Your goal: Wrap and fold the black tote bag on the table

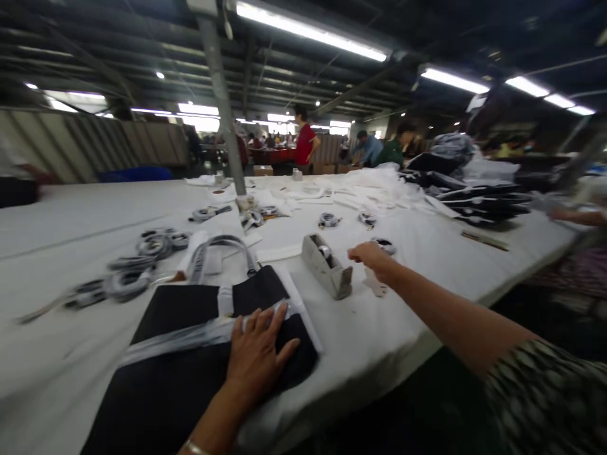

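Left of the tape dispenser (326, 268), a black bag (175, 385) lies on the bench (374, 335), probably light and semi-stiff. The left hand (256, 357) spreads its fingers over a slippery-looking plastic strip (175, 342); the wrapped handle (225, 240) seems a surer hold. Right of the dispenser, the right hand (372, 258) curls its fingers, on what I cannot tell.

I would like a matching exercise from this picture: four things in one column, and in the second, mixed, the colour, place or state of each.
Things:
1. left hand
2. tape dispenser
3. bag
4. right hand

Descriptions:
A. black, with a translucent strip across it
B. fingers bent, close to the dispenser
C. fingers spread, resting on the bag
D. grey, standing on the white table

Pairs: 1-C, 2-D, 3-A, 4-B
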